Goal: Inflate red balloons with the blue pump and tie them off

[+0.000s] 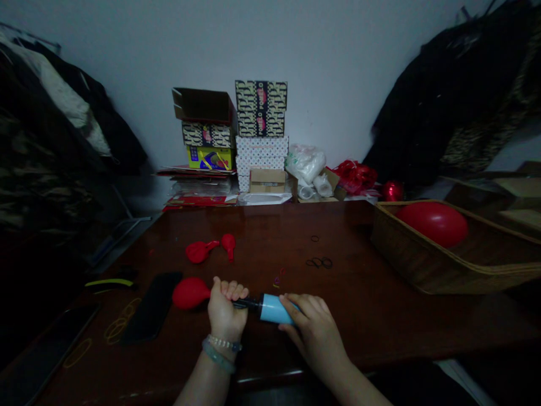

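Note:
A small, partly filled red balloon (190, 293) sticks out to the left of my left hand (228, 307). That hand is closed around the balloon's neck and the black nozzle end of a hand pump. The pump's light blue barrel (270, 309) lies sideways over the table, with my right hand (310, 327) wrapped round its right end. Beyond my left hand, two flat red balloons (198, 251) (229, 246) lie on the dark wooden table (262, 225). The part of the nozzle inside my left fist is hidden.
A wicker basket (422, 270) holding a large red balloon (435, 223) stands at the right. Black bands (319, 263) lie mid-table. Dark flat devices (152, 307) and yellow bands (120, 328) are at the left. Boxes (262, 155) and plastic bags (306, 162) line the wall.

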Demonstrator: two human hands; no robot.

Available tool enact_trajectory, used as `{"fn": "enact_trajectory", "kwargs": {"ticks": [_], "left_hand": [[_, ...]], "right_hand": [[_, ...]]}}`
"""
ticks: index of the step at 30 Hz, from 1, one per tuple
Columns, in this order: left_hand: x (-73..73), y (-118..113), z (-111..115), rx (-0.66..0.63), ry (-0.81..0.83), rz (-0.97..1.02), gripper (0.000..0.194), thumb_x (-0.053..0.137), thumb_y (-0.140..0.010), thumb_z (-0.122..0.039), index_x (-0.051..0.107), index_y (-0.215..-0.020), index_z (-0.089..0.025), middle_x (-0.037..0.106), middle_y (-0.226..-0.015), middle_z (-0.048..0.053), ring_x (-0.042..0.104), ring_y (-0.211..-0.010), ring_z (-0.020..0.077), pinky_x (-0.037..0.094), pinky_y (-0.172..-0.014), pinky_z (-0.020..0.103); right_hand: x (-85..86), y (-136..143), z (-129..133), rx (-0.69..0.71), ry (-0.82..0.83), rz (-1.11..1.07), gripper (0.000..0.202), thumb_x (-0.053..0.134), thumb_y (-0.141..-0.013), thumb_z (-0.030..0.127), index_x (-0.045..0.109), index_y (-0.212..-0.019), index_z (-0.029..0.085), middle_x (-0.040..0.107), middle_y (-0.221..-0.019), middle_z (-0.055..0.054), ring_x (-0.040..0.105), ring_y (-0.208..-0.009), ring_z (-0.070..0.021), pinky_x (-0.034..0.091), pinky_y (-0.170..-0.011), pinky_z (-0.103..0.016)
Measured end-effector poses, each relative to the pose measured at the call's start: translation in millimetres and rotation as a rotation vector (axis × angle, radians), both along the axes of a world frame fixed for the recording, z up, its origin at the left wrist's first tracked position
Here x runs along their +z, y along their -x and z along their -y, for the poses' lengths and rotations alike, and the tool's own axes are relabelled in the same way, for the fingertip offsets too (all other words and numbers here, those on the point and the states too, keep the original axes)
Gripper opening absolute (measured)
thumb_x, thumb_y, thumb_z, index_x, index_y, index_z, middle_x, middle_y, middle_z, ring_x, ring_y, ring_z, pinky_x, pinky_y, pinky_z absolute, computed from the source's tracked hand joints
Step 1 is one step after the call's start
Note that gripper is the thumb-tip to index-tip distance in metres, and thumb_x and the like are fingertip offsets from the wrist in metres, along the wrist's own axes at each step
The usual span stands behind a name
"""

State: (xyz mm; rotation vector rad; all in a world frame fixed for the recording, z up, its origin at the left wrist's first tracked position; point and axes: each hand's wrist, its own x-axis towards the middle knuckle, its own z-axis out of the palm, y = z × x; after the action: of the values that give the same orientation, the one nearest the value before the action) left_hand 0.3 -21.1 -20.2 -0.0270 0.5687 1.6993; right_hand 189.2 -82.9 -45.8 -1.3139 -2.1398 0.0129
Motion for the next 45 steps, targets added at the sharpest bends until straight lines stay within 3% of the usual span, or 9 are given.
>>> {"fn": "enact_trajectory", "kwargs": {"ticks": [9,24,38,45], "left_hand": [[4.4,1,0,-0.006,-0.028,-0.059,0.041,0.046,-0.091,-0.026,0.026,-0.056,-0.019,0.026,-0.043,-0.007,0.028,-0.035,0.0068,0.027,-0.041,0.023],[19.5,58,-12,0.005,0.015,-0.077,0.038,0.037,-0.093,-0.022,0.023,-0.058,-0.020,0.028,-0.042,-0.008,0.029,-0.032,0.0065,0.027,-0.040,0.022],[2.8,9,-6,-0.064,-0.025,-0.044,0.037,0.049,-0.086,-0.017,0.025,-0.056,-0.019,0.026,-0.045,-0.008,0.028,-0.036,0.0058,0.027,-0.041,0.023],[-2.5,6,-3,-0.072,-0.058,-0.054,0.039,0.051,-0.086,-0.020,0.026,-0.056,-0.019,0.027,-0.045,-0.008,0.028,-0.037,0.0064,0.028,-0.042,0.023]], "right_hand": [[2.5,1,0,0.019,-0.016,-0.022,0.046,0.064,-0.085,0.030,0.052,-0.128,0.024,0.063,-0.118,-0.008,0.057,-0.102,-0.0243,0.043,-0.088,-0.041],[6.8,-2,-2,0.041,0.055,0.002,0.050,0.067,-0.082,0.030,0.051,-0.130,0.026,0.062,-0.119,-0.007,0.057,-0.102,-0.0239,0.045,-0.088,-0.040],[5.3,8,0,-0.024,0.031,0.022,0.053,0.074,-0.076,0.026,0.055,-0.126,0.025,0.065,-0.113,-0.007,0.058,-0.094,-0.0240,0.047,-0.080,-0.039],[5.7,9,0,-0.012,0.041,0.000,0.051,0.072,-0.078,0.027,0.054,-0.126,0.025,0.064,-0.114,-0.007,0.058,-0.095,-0.0246,0.046,-0.081,-0.039]]}}
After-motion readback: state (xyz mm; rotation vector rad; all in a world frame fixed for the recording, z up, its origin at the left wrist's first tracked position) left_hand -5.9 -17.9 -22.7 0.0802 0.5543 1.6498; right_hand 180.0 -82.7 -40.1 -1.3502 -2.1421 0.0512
